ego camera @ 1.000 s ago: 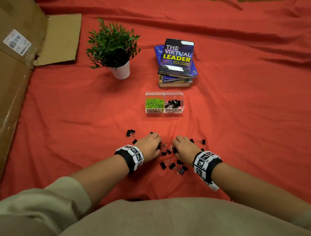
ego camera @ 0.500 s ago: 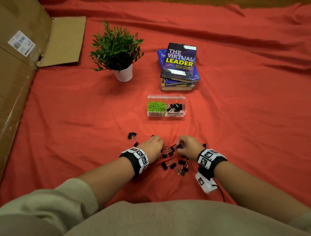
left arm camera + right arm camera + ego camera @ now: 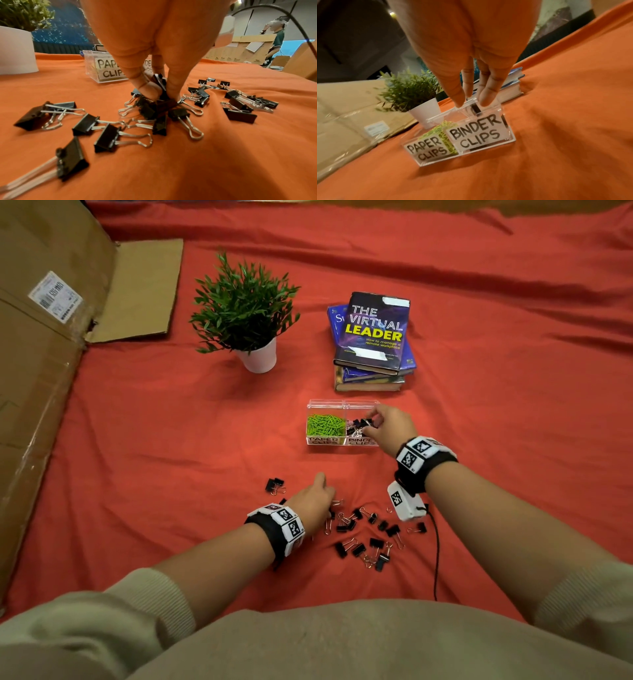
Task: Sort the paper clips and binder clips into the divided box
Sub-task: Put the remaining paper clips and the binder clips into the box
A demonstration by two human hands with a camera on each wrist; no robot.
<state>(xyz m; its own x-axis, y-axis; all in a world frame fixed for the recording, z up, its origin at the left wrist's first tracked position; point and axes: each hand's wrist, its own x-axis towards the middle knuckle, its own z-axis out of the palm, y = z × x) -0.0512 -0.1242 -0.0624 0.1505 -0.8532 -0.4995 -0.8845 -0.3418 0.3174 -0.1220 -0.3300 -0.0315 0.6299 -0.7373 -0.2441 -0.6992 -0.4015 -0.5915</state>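
A clear divided box (image 3: 325, 404) sits mid-cloth, with green paper clips (image 3: 325, 424) in its left half and black binder clips (image 3: 356, 426) in its right half. My right hand (image 3: 375, 419) hovers over the BINDER CLIPS compartment (image 3: 488, 135), fingers straight and pointing down, a black clip just below the fingertips (image 3: 485, 101) inside the box. Several loose binder clips (image 3: 366, 532) lie scattered near me. My left hand (image 3: 317, 496) is down in that pile, and in the left wrist view its thumb and fingers (image 3: 171, 88) pinch one black binder clip (image 3: 160, 82).
A potted plant (image 3: 245, 309) and a stack of books (image 3: 371, 337) stand behind the box. Flattened cardboard (image 3: 44, 354) runs along the left edge. Two binder clips (image 3: 274, 486) lie apart, left of the pile. A black cable (image 3: 436, 556) hangs from my right wrist.
My right hand left the pile and moved forward to the box's binder clip compartment. My left hand stayed at the pile and now pinches a clip.
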